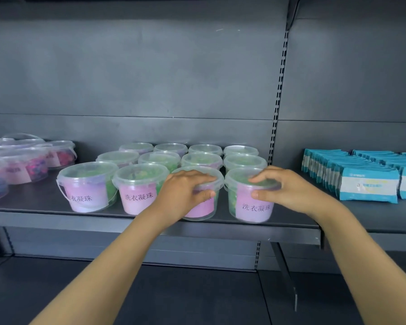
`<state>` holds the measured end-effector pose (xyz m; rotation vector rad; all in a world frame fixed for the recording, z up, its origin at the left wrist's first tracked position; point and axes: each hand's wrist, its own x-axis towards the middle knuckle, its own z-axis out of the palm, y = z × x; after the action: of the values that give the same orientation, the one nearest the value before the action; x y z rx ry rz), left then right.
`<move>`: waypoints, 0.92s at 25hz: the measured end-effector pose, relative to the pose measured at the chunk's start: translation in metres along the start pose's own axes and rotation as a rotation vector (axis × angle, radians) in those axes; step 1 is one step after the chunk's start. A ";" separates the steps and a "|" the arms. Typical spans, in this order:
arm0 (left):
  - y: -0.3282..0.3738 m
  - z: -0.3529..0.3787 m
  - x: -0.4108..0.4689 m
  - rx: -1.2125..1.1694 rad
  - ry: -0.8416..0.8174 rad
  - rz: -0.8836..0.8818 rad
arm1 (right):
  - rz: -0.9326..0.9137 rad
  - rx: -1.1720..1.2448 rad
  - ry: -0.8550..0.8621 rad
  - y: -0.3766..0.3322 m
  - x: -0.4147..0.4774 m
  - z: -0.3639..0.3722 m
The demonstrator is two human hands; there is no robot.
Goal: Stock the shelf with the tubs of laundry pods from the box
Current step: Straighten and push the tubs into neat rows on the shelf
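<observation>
Several clear tubs of green laundry pods with pink labels stand in rows on the dark shelf [45, 208]. My left hand [183, 192] grips the third front-row tub [204, 207], fingers over its lid and thumb on its side. My right hand [279, 188] holds the rightmost front tub [251, 207] the same way, fingers on the lid, thumb against the wall. Both tubs stand upright on the shelf near its front edge. Two more front tubs [89, 186] [138, 188] stand to the left. The box is out of view.
Tubs of pink and purple pods [33, 165] fill the shelf's left end. Blue and white packets [366, 177] lie in rows on the neighbouring shelf to the right. A bare strip of shelf separates the two tub groups. A lower dark shelf [174, 296] lies below my arms.
</observation>
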<state>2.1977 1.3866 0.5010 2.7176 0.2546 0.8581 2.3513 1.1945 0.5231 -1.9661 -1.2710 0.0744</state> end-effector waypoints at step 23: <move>0.004 -0.048 0.041 -0.108 -0.480 -0.067 | 0.009 -0.357 -0.168 -0.034 0.034 -0.018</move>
<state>2.2037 1.4028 0.5617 2.6931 0.1867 0.1791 2.3504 1.2174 0.5690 -2.3089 -1.4634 0.0172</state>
